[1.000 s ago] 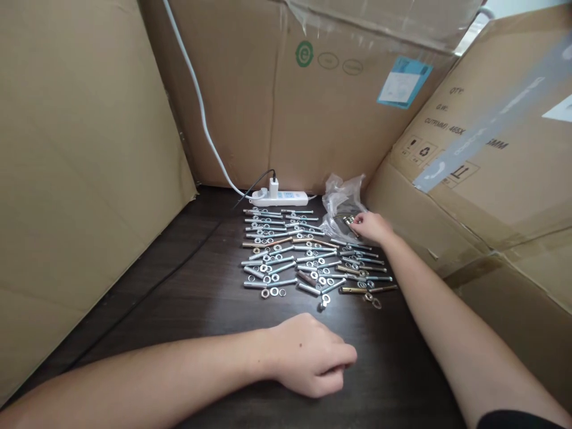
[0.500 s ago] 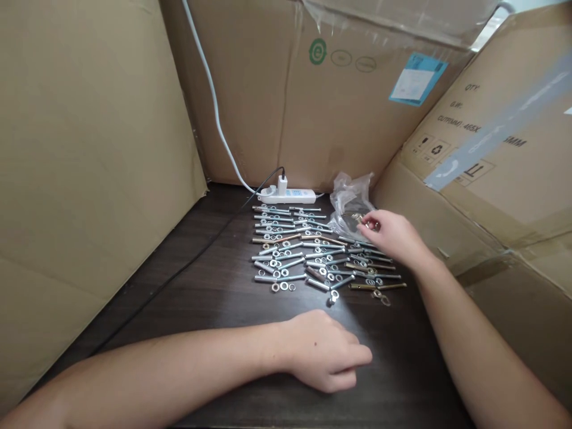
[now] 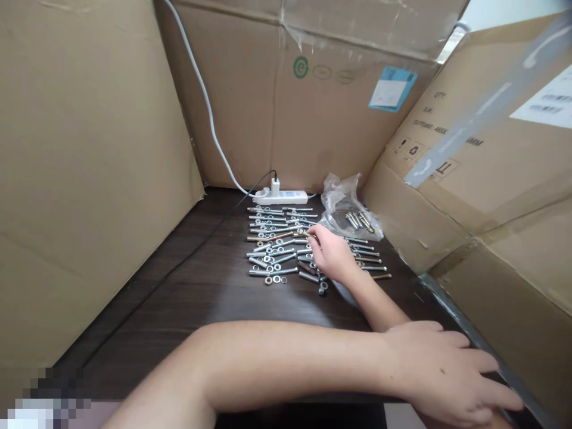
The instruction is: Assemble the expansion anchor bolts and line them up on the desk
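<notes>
Rows of metal bolts, washers and nuts (image 3: 277,238) lie on a dark wooden table (image 3: 201,298). My right hand (image 3: 333,255) hovers over the middle of these rows, its fingertips pinched together at the bolts; what they pinch is too small to make out. A crumpled clear plastic bag (image 3: 346,199) with a few more bolts (image 3: 357,220) lies just behind the rows, apart from that hand. My left forearm crosses the front of the table. My left hand (image 3: 447,369) rests flat at the front right with fingers stretched out, holding nothing.
Big cardboard boxes wall the table in on the left (image 3: 89,179), at the back (image 3: 290,107) and on the right (image 3: 491,179). A white power strip (image 3: 281,196) with a plugged charger lies by the back box. Its white cable (image 3: 210,125) runs upward, and a black cable (image 3: 196,250) crosses the table.
My right hand has moved from the plastic bag leftward to the bolt rows. My left hand has slid from the table's front middle to the front right and spread flat.
</notes>
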`<state>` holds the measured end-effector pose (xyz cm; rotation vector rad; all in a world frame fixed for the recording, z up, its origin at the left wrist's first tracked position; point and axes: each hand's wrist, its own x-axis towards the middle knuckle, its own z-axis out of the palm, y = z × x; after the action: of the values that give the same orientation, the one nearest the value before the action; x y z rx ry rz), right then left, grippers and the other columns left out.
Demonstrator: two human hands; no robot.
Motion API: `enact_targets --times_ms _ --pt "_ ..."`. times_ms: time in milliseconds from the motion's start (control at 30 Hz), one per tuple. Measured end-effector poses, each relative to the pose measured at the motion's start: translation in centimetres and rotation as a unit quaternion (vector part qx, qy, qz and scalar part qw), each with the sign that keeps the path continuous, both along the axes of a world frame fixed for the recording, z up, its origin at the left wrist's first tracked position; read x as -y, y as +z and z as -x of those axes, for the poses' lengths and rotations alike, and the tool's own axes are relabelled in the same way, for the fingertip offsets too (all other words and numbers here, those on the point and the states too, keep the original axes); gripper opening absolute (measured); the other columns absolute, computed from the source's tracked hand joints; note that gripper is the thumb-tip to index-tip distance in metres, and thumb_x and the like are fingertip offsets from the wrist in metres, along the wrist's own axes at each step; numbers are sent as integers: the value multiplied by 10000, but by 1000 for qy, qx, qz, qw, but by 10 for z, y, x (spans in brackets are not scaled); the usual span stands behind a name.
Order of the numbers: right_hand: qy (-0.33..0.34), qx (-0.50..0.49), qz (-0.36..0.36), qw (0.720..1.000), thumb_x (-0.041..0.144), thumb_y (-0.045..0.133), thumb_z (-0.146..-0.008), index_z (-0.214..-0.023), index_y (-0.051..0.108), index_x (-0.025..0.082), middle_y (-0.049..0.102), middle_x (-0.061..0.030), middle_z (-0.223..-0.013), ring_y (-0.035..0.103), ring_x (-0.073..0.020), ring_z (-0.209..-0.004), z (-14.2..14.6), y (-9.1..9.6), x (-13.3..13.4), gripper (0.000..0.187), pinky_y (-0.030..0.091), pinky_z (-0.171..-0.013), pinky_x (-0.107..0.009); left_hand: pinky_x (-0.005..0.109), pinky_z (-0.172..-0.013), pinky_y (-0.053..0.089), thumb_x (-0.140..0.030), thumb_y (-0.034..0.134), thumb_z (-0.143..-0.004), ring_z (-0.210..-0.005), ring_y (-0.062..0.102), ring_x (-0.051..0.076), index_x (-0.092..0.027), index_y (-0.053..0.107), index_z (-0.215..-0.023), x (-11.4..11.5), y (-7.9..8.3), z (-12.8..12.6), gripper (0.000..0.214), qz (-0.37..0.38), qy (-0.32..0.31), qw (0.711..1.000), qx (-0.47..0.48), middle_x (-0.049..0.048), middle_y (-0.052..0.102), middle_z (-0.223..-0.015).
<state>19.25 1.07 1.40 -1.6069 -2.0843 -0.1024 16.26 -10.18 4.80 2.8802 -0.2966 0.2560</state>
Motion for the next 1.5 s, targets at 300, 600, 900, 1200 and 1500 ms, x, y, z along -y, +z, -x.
enact_targets --times_ms 300,600,900,1200,1500 --pt "-12 -30 -26 999 259 378 -928 -1015 555 203 656 -81 -973 607 -232 -912 -11 -4 1 205 428 -788 -307 234 -810 497 -397 319 -919 -1023 627 112 -340 708 -1056 14 -2 -38 417 -30 -140 989 -43 -59 663 -1167" --pt "16 -44 -46 998 237 397 -921 -1000 557 204 659 -71 -952 609 -218 -893 -2 -4 6 181 436 -792 -305 283 -597 501 -538 452 -854 -909 657 169 -267 697 -1053 22 -10 -34 416 10 -93 995 -31 -6 685 -1125" --pt "22 -32 -52 998 235 417 -919 -973 556 198 659 -75 -948 607 -224 -884 2 -6 7 154 444 -785 -322 334 -656 458 -398 492 -869 -881 609 226 -146 695 -1004 13 -19 -9 351 17 16 998 65 61 682 -1008" --pt "39 -27 -48 998 238 423 -922 -978 561 197 657 -64 -939 596 -213 -886 5 -3 8 154 436 -788 -314 339 -570 489 -397 572 -819 -816 643 214 -155 731 -940 22 1 -5 314 6 -6 996 -84 94 712 -953" --pt "41 -12 -50 998 239 418 -924 -968 566 189 655 -65 -928 598 -216 -875 9 -5 9 163 434 -779 -314 270 -430 433 -162 433 -912 -718 655 139 -228 692 -1100 28 -3 -1 327 -29 -37 999 -15 42 707 -1050"
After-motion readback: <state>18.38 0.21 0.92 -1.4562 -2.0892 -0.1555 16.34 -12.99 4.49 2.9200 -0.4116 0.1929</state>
